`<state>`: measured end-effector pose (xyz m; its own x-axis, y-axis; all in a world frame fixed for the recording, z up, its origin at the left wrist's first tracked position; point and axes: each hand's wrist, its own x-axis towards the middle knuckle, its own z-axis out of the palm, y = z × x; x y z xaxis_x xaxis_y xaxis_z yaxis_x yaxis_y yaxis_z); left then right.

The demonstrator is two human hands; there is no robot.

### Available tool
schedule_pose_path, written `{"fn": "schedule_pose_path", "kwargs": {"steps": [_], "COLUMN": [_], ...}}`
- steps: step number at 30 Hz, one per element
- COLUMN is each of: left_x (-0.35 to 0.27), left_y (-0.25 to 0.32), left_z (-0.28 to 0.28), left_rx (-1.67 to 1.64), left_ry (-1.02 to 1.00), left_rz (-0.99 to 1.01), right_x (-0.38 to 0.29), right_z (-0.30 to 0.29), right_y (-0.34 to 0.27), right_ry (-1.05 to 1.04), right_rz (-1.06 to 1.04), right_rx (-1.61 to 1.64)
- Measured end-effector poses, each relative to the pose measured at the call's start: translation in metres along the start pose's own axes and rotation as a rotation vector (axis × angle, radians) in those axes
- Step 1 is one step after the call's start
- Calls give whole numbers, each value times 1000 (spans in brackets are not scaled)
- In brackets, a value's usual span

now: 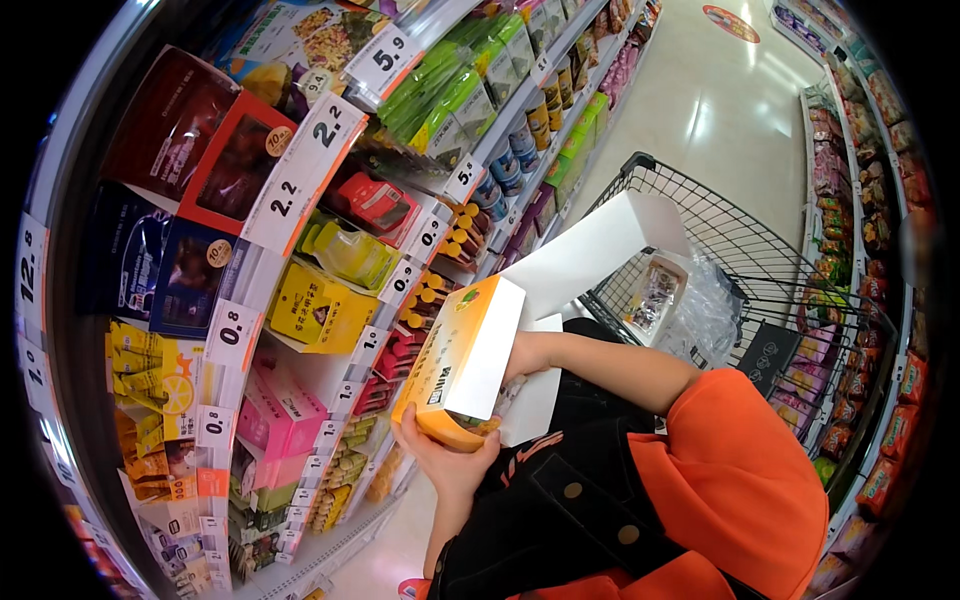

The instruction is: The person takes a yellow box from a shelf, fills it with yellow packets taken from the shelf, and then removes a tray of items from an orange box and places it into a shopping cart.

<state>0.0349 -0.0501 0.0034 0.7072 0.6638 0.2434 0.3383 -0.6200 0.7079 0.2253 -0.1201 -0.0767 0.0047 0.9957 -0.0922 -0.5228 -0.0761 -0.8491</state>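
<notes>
An orange-and-white cardboard display box [457, 352] with its white lid folded up is held in front of my body, tilted. My left hand [450, 457] grips its lower end, thumb on the near edge and fingers at the outer side. My right hand [529, 356] reaches inside the box; its fingers are hidden behind the wall, so whether they hold anything cannot be told. Small wrapped packets [510, 397] show in the box's opening. Beyond the lid stands a wire shopping cart [720, 217], holding a white open box of packets [656, 292] and clear plastic wrapping [705, 307].
Store shelves with price tags [304, 172] run along the left, stocked with boxed and bagged snacks. A yellow box [319, 307] and a pink box [281, 412] sit there near the held box. Another snack shelf [862, 300] lines the right, beside the cart. Tiled aisle floor [690, 97] lies ahead.
</notes>
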Motion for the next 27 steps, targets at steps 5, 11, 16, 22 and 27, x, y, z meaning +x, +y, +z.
{"fn": "schedule_pose_path", "kwargs": {"steps": [5,11,16,22,27], "left_x": [3,18,21,23,14], "left_y": [-15,-17,-16,-29,-35], "left_z": [2,6,16,21,25], "left_rx": [-210,-662,-638,-652,-730], "left_ry": [-29,-30,-5,8,-20], "left_rz": [-114,-262,-253,-321,-430], "right_x": [-2,-26,-95,-224,-344], "right_z": [22,32,3,-56,-144], "right_y": [-17,-67,-98,-75,65], "right_ry": [26,198,360,878,1445], "right_rz": [-82,-101,-355,-314,-87], "right_rx": [-363,-602,-637,50,325]}}
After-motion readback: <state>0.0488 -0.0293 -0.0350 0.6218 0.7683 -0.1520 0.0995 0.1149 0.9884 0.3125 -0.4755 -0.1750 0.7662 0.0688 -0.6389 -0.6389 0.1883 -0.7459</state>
